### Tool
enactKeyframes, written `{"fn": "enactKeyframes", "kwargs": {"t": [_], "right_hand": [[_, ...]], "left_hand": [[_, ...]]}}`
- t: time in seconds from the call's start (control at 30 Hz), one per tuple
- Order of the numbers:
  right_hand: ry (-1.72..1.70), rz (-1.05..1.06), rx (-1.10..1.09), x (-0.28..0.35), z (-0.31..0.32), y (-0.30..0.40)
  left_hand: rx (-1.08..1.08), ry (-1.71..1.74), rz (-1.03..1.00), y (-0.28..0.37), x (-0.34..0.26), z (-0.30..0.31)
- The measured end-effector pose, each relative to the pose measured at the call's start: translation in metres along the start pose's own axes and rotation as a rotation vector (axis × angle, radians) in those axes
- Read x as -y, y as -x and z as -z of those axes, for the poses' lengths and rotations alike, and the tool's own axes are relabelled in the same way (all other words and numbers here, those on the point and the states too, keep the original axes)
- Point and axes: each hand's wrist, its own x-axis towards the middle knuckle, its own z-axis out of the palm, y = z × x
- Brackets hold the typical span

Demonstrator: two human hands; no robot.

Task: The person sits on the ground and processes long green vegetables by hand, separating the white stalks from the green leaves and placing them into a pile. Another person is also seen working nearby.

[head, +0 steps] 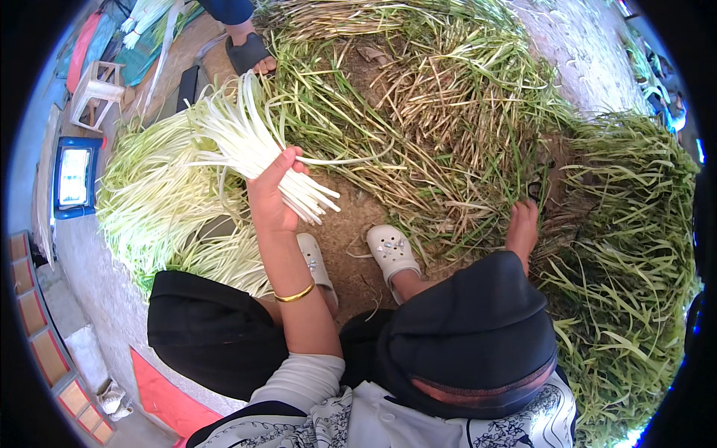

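My left hand [277, 187] is closed around a bunch of pale chives [238, 134], their white cut ends pointing down and right and their leaves fanning up and left. One stalk arcs out to the right from the fist. Beneath and left of the bunch spreads a heap of pale yellow-green chives [151, 190]. My right hand [522, 229] reaches past my right knee to the edge of the green leafy stalks; its fingertips are near a dark, ring-like object partly among the leaves. Whether those fingers grip anything is not clear.
Green and brown trimmings [442, 106] cover the floor ahead. A large pile of green leaves [622, 269] lies right. Another person's sandalled foot [250, 53] is at the top, near a white stool [98, 92]. My pale clogs [392, 249] rest on brown ground.
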Motion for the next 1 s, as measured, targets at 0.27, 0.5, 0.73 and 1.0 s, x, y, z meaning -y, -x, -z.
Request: {"fn": "enactKeyframes", "kwargs": {"t": [0.27, 0.5, 0.73, 1.0], "right_hand": [[-0.750, 0.727, 0.564, 0.226, 0.032, -0.020], [-1.522, 0.090, 1.132, 0.232, 0.020, -0.031], [-0.782, 0.775, 0.511, 0.246, 0.036, -0.015], [-1.486, 0.091, 1.184, 0.275, 0.017, -0.027]], "left_hand": [[0.011, 0.049, 0.050, -0.003, 0.005, -0.004], [0.084, 0.009, 0.095, -0.004, 0.014, -0.004], [0.083, -0.111, 0.167, -0.006, 0.055, -0.011], [0.039, -0.220, 0.180, -0.001, 0.050, -0.011]]}}
